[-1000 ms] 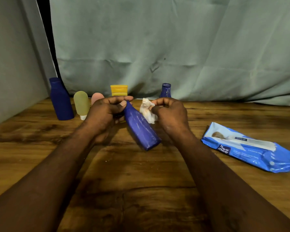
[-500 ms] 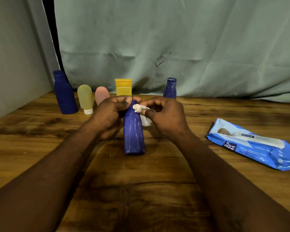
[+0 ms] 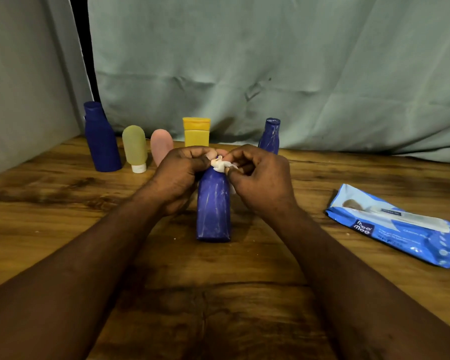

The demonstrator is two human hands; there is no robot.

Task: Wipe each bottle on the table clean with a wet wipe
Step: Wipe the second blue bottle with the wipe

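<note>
While the blue bottle point(image 3: 213, 209) stood upright mid-table point(image 3: 63, 203), my left hand point(image 3: 178, 178) curled round its neck and my right hand point(image 3: 260, 180) pinched the crumpled wet wipe point(image 3: 220, 165) against the bottle's top. Other bottles point(image 3: 135, 146) lined the back edge; the wipes pack point(image 3: 398, 227) lay well off to my right.
</note>
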